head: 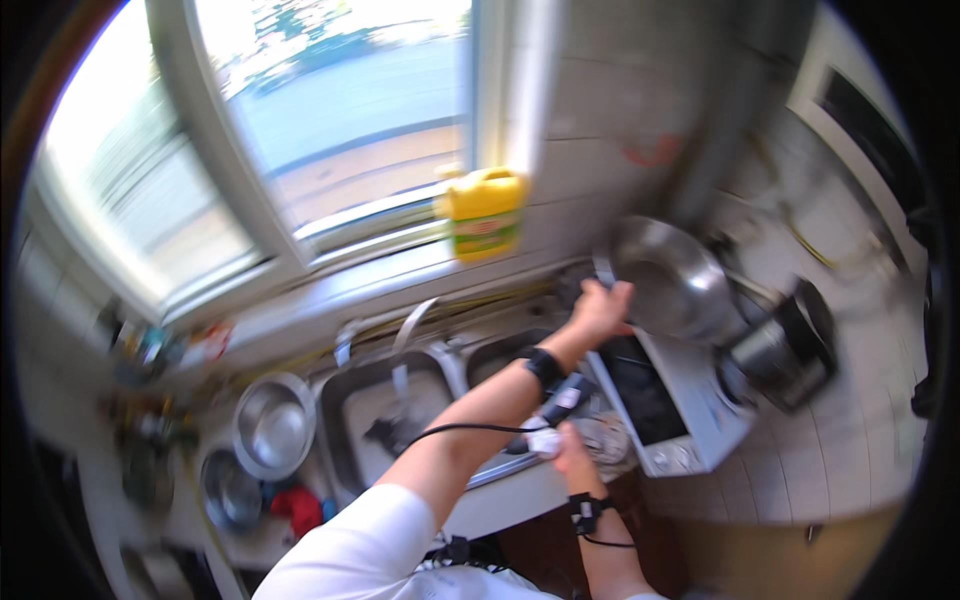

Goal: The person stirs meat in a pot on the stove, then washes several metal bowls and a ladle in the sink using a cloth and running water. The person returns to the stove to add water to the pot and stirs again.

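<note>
My left hand (602, 309) is stretched out across the sink to the near left edge of a large stainless steel bowl (671, 281). The bowl tilts above a white toaster oven (671, 409); blur hides whether my fingers grip its rim. Lower down, my right hand (574, 456) has its fingers closed around a white plug-like piece (544, 442) by the counter's front edge. A black cable (469, 427) runs left from that piece, across my left forearm. Just above it lies a dark object with a pale label (568, 399), too blurred to name.
Left of the double sink (386, 420) sit two metal bowls (275, 426) (231, 487) and a red cloth (298, 510). Water seems to run from the faucet (412, 322). A yellow jug (487, 214) stands on the windowsill. A dark kettle-like appliance (780, 349) is right of the oven.
</note>
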{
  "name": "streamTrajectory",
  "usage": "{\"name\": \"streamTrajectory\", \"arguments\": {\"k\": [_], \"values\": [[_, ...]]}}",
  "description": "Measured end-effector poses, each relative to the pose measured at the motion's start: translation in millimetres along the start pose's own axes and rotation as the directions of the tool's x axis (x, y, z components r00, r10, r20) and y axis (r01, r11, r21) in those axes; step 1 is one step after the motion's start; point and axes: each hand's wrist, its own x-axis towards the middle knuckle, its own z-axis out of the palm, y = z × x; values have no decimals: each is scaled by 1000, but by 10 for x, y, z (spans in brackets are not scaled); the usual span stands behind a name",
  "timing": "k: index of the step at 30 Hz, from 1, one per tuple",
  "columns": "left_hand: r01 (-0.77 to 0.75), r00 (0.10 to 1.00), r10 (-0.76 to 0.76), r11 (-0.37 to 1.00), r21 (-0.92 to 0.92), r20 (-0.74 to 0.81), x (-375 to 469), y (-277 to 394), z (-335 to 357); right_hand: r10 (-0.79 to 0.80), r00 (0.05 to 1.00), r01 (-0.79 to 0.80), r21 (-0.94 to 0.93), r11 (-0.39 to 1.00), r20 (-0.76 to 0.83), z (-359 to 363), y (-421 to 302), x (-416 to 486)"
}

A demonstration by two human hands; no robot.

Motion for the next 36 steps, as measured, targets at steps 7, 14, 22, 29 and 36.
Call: {"name": "streamTrajectory", "arguments": {"k": [7, 14, 22, 29, 36], "values": [[-349, 898, 266, 916, -199, -352, -1378, -831, -1903, 4, 993, -45, -346, 937, -118, 335, 155, 267], [281, -583, -194, 863, -420, -789, -3363, -2702, -4265, 53, 990, -120, -577, 808, -132, 1090, 704, 760], [-606, 99, -652, 560, -565, -752, -3463, -3309, -4385, 339, 921, -271, -311, 911, 191, 1634, 1031, 1193], [-174, 92, -466, 863, -475, -880, -3760, -2993, -3562, 153, 952, 27, -572, 820, 265, 2043, 957, 686], [43, 494, -479, 847, -530, -725, -3480, -2737, -3038, 209, 706, 591, -726, 353, 677, 2239, 1164, 615]]}}
